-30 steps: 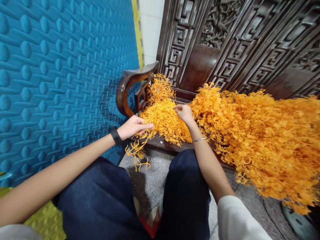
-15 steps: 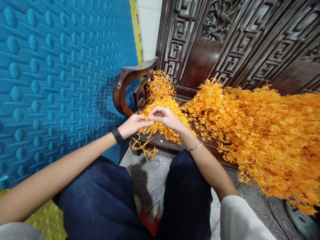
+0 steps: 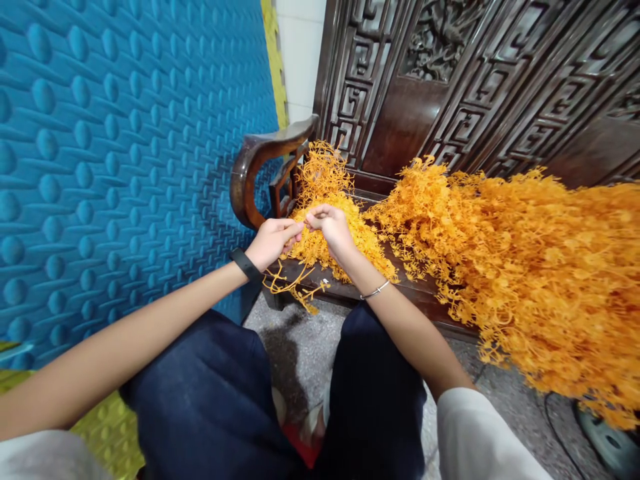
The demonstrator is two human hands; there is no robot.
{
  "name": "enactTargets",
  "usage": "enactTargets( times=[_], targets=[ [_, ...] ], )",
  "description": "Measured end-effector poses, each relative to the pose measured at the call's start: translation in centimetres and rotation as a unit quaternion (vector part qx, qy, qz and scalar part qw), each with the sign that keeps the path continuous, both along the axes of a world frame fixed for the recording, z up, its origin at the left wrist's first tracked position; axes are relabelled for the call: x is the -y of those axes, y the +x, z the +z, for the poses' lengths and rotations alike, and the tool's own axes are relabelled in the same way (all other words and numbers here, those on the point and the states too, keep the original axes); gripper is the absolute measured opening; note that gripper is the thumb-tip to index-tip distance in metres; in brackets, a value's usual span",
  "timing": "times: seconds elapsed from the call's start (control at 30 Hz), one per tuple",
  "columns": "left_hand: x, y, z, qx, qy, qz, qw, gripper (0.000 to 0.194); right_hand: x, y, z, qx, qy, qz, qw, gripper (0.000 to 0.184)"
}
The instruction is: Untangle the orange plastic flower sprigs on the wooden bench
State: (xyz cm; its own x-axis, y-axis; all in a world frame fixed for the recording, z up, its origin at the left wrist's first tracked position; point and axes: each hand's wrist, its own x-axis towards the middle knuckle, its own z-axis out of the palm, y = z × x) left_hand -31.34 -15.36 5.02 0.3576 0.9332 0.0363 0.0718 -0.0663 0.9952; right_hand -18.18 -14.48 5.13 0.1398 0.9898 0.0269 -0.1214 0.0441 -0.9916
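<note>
My left hand (image 3: 275, 241) is closed in a pinch, and an orange plastic sprig (image 3: 290, 287) with thin branching stems hangs below it, over the bench's front edge. Fingertip to fingertip with it, my right hand (image 3: 333, 230) is also pinched. Whatever lies between the right fingertips is too small to make out. Both hands are above a small heap of orange plastic sprigs (image 3: 367, 257) on the dark wooden bench (image 3: 423, 293). A black band circles my left wrist, and a thin bangle my right.
A much larger mass of orange sprigs (image 3: 550, 267) spreads along the bench to the right. The curved armrest (image 3: 245, 177) rises at the left, beside blue textured foam matting (image 3: 125, 167). Behind stands the carved backrest (image 3: 405, 127). A cable (image 3: 555, 427) lies on the floor at the lower right.
Both hands have risen slightly, and the right hand's fingers have curled closer in their pinch. The hanging sprig has shifted, its lower end now lying further right.
</note>
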Motion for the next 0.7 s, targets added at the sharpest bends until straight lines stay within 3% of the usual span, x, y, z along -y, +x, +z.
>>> enactTargets(
  times=[0.27, 0.43, 0.57, 0.7],
  targets=[
    [-0.4, 0.9, 0.2, 0.063, -0.042, 0.03, 0.997, 0.032, -1.5, -0.9, -1.0, 0.015, 0.063, -0.102, 0.993, 0.017],
    [-0.1, 1.5, 0.5, 0.057, -0.042, 0.053, 0.996, 0.032, -2.4, -1.2, -1.2, 0.026, 0.087, -0.12, 0.989, 0.016],
    [1.6, 1.1, 0.7, 0.02, -0.036, 0.028, 0.999, 0.033, -3.8, 4.1, 0.4, 0.015, 0.051, -0.269, 0.962, 0.023],
    [2.6, -0.2, 0.8, -0.027, -0.009, -0.013, 1.0, 0.03, -3.9, 12.2, 0.6, 0.043, 0.069, -0.316, 0.945, 0.013]
  ],
)
